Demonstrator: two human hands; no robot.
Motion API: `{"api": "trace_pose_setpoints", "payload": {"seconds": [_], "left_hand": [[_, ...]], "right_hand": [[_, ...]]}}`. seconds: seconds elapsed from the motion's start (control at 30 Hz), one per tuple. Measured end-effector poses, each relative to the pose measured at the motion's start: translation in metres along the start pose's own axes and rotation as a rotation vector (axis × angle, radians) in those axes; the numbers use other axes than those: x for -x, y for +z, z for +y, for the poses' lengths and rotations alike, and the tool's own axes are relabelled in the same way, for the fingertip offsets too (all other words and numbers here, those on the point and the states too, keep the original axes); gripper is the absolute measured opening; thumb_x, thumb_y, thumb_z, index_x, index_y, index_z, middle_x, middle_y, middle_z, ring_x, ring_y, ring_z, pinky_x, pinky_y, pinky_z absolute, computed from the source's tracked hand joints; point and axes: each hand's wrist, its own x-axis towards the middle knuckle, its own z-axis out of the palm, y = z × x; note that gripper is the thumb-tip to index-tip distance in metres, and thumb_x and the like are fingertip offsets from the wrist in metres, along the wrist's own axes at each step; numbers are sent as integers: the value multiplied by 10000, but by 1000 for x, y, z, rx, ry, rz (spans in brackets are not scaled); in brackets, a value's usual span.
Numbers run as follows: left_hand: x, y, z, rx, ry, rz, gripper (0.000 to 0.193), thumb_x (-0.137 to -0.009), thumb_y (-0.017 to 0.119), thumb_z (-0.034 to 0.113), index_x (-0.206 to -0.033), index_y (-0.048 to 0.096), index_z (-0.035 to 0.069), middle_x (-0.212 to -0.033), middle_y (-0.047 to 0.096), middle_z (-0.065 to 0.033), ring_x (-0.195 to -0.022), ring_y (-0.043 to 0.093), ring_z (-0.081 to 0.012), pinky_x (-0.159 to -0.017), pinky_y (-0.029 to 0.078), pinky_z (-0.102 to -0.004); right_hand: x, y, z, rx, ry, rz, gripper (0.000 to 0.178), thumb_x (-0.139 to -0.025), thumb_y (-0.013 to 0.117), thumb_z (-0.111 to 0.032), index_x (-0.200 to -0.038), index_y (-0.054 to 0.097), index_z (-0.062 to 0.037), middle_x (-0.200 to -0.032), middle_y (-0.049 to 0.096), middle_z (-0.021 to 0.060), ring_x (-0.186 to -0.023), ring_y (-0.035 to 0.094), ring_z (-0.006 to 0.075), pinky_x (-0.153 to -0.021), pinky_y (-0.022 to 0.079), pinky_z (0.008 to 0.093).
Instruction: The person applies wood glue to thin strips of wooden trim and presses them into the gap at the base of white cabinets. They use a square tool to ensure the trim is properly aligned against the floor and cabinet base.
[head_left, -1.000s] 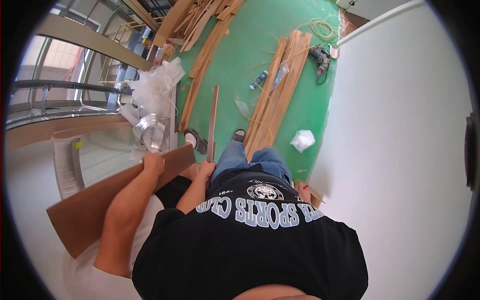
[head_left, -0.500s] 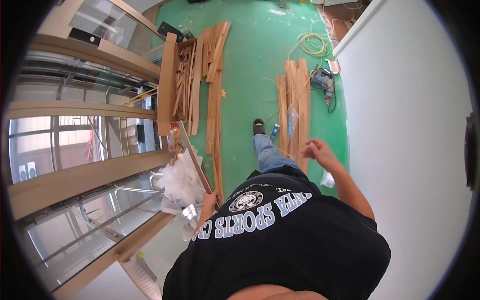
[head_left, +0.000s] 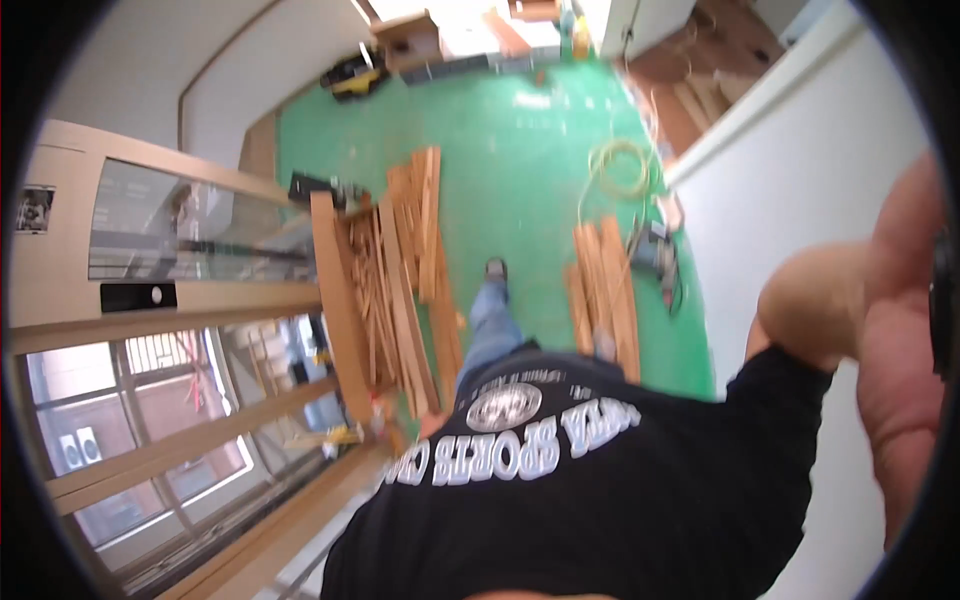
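Lettered black shirt beside a carton of wood strips

A long brown carton (head_left: 338,300) lies open on the green floor (head_left: 500,170), packed with thin wood strips (head_left: 372,300). The left hand (head_left: 432,424) shows just beyond the carton's near right corner, partly hidden by the shirt; whether its fingers are spread, together or clamped on a piece of wood cannot be told. The strips nearest to it lie inside the carton, running lengthwise.

The right hand (head_left: 905,340) is well to the right of the carton, very close to the lens, large and blurred against the pale wall (head_left: 770,190). Its fingers cannot be made out, so the state of its grip cannot be told either.

Most of the writing in view is on the black shirt (head_left: 600,520), to the near right of the carton: an arc of big pale-blue capitals (head_left: 520,450) with white edges, upside down in this view. Above the arc sit a round white emblem (head_left: 503,407) and a smaller line of white print, smeared by blur. Left of the carton, the beige frame (head_left: 60,290) carries a small dark picture label (head_left: 36,209), too small to read, and a black plate (head_left: 138,297) with one pale oval mark.

Longer planks (head_left: 430,230) lie just right of the carton. Well to its right are a second row of boards (head_left: 612,300), then a grey power tool (head_left: 655,255), any label on it lost in blur. A coiled yellowish hose (head_left: 620,168) lies farther off to the carton's upper right.
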Motion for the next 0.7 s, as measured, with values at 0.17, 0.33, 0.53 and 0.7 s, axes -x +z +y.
{"api": "trace_pose_setpoints", "payload": {"seconds": [0.17, 0.33, 0.53, 0.7], "left_hand": [[-154, -44, 252, -118, 136, -32, 128, -872, 633, 97, -950, 649, -2, -695, 627, -87, -623, 618, -197, -590, 497, -369], [-289, -58, 513, -374, 212, -249, 137, -888, 633, 102, -982, 653, 5, -750, 647, -102, -680, 640, -207, -641, 515, -385], [-467, -32, 652, -410, 252, -212, 149, -907, 634, 108, -1021, 658, 14, -815, 671, -120, -749, 666, -218, -702, 536, -403], [-588, 48, 822, -891, 268, -142, 364, -913, 668, 249, -1227, 630, 70, -1231, 633, -185, -1092, 637, -375, -867, 537, -534]], "right_hand": [[-5, -72, 144, 148, 62, 5, 579, -1042, 558, -305, -1504, 334, -37, -1460, 495, 260, -1345, 516, 384, -1156, 360, 532], [-71, -109, 244, 330, 73, -44, 585, -1045, 544, -327, -1508, 328, -45, -1457, 495, 267, -1344, 515, 389, -1157, 357, 535], [78, -152, 445, 485, 114, -158, 592, -1048, 528, -354, -1514, 319, -55, -1453, 494, 275, -1342, 513, 394, -1158, 354, 539], [107, -199, 631, 642, 157, -211, 598, -1050, 515, -377, -1518, 313, -64, -1450, 494, 282, -1341, 512, 399, -1159, 351, 542]]}}
